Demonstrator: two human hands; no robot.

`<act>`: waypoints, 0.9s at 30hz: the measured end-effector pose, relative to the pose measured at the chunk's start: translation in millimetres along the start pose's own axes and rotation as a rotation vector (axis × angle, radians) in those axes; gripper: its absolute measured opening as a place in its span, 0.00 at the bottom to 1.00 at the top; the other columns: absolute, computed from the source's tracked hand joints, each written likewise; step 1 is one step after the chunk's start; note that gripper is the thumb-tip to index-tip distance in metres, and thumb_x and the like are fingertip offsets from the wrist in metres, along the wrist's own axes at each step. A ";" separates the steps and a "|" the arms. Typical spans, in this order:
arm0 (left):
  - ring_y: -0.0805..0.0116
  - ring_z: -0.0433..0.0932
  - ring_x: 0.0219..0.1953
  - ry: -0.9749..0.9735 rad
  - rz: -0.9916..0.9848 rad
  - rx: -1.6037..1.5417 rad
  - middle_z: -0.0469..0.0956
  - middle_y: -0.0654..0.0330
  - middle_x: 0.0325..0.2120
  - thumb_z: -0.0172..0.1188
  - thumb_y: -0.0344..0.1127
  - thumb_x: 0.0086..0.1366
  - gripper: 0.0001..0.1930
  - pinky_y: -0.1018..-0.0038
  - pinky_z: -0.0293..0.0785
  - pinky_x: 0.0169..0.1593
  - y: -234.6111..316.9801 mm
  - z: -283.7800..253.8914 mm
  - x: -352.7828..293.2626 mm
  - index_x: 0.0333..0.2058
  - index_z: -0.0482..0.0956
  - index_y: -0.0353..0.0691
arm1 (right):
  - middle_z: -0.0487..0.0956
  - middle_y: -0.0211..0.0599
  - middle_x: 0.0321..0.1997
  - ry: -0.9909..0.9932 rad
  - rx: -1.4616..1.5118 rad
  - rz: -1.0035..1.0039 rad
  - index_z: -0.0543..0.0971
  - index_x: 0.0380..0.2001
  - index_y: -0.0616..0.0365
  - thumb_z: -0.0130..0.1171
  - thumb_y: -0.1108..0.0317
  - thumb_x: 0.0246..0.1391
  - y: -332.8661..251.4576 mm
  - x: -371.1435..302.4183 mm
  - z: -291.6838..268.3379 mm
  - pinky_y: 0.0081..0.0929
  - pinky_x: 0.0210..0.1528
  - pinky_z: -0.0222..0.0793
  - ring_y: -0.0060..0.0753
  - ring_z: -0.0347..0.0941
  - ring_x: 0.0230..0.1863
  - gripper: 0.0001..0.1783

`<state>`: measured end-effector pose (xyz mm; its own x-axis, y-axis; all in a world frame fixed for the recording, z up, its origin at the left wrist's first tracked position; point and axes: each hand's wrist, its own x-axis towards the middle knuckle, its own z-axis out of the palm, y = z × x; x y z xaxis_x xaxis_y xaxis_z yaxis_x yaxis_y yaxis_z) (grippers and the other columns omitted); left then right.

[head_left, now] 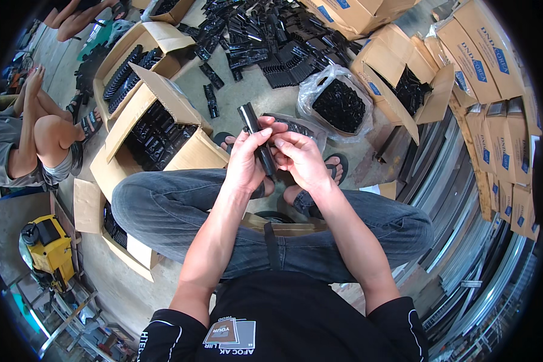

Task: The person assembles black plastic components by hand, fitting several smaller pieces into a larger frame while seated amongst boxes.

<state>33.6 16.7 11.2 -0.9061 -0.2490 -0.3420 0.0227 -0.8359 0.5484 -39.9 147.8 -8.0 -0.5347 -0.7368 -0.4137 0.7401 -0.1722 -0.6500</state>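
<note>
Above my lap, my left hand is wrapped round a long, black, glossy part, with its upper end sticking out past the fingers. The part tilts, its top leaning to the left. My right hand is close beside it, thumb and fingers pinched together at the part's right side. Whatever sits between those fingertips is too small to make out. Beyond my hands, a clear plastic bag holds many small black pieces. Similar black parts lie loose on the floor.
Open cartons of black parts stand at my left, another carton at the far right. A large pile of black parts spreads ahead. Stacked boxes and long metal profiles line the right. A person sits at the left, near a yellow machine.
</note>
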 end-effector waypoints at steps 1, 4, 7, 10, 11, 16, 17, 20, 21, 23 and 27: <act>0.57 0.81 0.46 0.003 0.012 0.008 0.78 0.45 0.47 0.57 0.36 0.66 0.17 0.62 0.83 0.44 0.2 0.4 0.0 0.52 0.71 0.37 | 0.79 0.27 0.31 -0.008 -0.029 0.000 0.81 0.43 0.62 0.54 0.71 0.66 -2.8 -0.8 0.5 0.12 0.25 0.62 0.12 0.68 0.25 0.09; 0.56 0.80 0.49 -0.016 0.016 -0.009 0.78 0.45 0.49 0.56 0.37 0.65 0.20 0.63 0.80 0.48 1.8 -2.6 0.7 0.54 0.71 0.36 | 0.80 0.27 0.32 -0.018 -0.122 -0.031 0.81 0.44 0.62 0.54 0.71 0.66 -11.0 -2.1 0.5 0.11 0.26 0.61 0.11 0.67 0.24 0.09; 0.56 0.79 0.51 0.013 0.008 0.018 0.77 0.45 0.50 0.55 0.36 0.64 0.22 0.63 0.78 0.52 3.7 -3.5 0.6 0.56 0.70 0.36 | 0.80 0.27 0.33 -0.027 -0.259 -0.068 0.80 0.43 0.62 0.53 0.70 0.66 -17.8 -5.2 6.9 0.11 0.27 0.62 0.11 0.67 0.25 0.10; 0.57 0.79 0.51 -0.027 -0.002 -0.005 0.77 0.46 0.51 0.55 0.36 0.63 0.25 0.64 0.78 0.53 3.4 -2.7 0.6 0.59 0.68 0.35 | 0.80 0.27 0.34 -0.052 -0.242 -0.100 0.80 0.43 0.61 0.53 0.70 0.66 -16.9 -5.6 6.8 0.10 0.30 0.63 0.11 0.68 0.28 0.09; 0.57 0.79 0.51 -0.028 -0.003 -0.005 0.77 0.46 0.51 0.55 0.36 0.63 0.25 0.64 0.78 0.53 3.0 -1.1 0.3 0.59 0.68 0.35 | 0.80 0.27 0.34 -0.051 -0.242 -0.100 0.80 0.43 0.61 0.53 0.70 0.66 -16.3 -5.6 6.7 0.10 0.30 0.63 0.11 0.68 0.28 0.09; 0.57 0.79 0.51 -0.017 0.002 0.019 0.76 0.47 0.52 0.55 0.35 0.62 0.30 0.64 0.79 0.51 2.8 -0.4 0.7 0.63 0.63 0.35 | 0.80 0.27 0.34 0.005 -0.330 -0.188 0.80 0.41 0.60 0.55 0.72 0.65 -13.5 -6.9 17.1 0.13 0.34 0.67 0.12 0.71 0.32 0.06; 0.57 0.79 0.51 -0.017 0.002 0.020 0.76 0.47 0.52 0.55 0.35 0.62 0.30 0.64 0.79 0.51 2.2 -0.8 1.0 0.63 0.63 0.35 | 0.80 0.27 0.34 0.005 -0.330 -0.188 0.80 0.41 0.60 0.55 0.72 0.65 -11.6 -6.0 16.5 0.13 0.34 0.67 0.12 0.71 0.32 0.06; 0.57 0.79 0.51 0.005 0.010 -0.003 0.76 0.48 0.53 0.55 0.36 0.62 0.32 0.64 0.80 0.50 -1.1 -0.6 1.9 0.65 0.62 0.35 | 0.80 0.28 0.35 0.015 -0.323 -0.153 0.79 0.41 0.60 0.56 0.72 0.65 -2.9 -3.4 9.6 0.14 0.36 0.69 0.13 0.73 0.34 0.05; 0.58 0.79 0.50 0.023 0.019 0.008 0.76 0.49 0.53 0.55 0.36 0.63 0.32 0.64 0.80 0.50 -2.8 -0.5 2.3 0.65 0.61 0.36 | 0.80 0.28 0.35 0.008 -0.303 -0.134 0.78 0.41 0.61 0.56 0.72 0.65 -1.1 -3.0 7.4 0.14 0.36 0.69 0.14 0.73 0.34 0.05; 0.58 0.79 0.50 0.042 0.028 0.019 0.75 0.49 0.53 0.55 0.36 0.63 0.32 0.64 0.80 0.50 -3.9 -0.2 1.9 0.65 0.60 0.36 | 0.79 0.28 0.36 0.002 -0.282 -0.113 0.78 0.41 0.61 0.56 0.71 0.65 1.4 -2.5 5.8 0.15 0.36 0.69 0.15 0.73 0.35 0.06; 0.58 0.76 0.55 0.057 0.051 0.046 0.75 0.50 0.54 0.54 0.36 0.62 0.33 0.63 0.76 0.55 -5.5 -2.6 1.3 0.66 0.60 0.37 | 0.79 0.28 0.37 -0.024 -0.155 -0.066 0.78 0.43 0.62 0.56 0.70 0.65 0.9 -5.9 11.6 0.17 0.38 0.70 0.17 0.73 0.36 0.08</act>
<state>33.4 19.7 5.8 -0.8786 -0.3189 -0.3554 0.0473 -0.7987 0.5998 -31.4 144.4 1.2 -0.5686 -0.7433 -0.3524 0.6310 -0.1192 -0.7666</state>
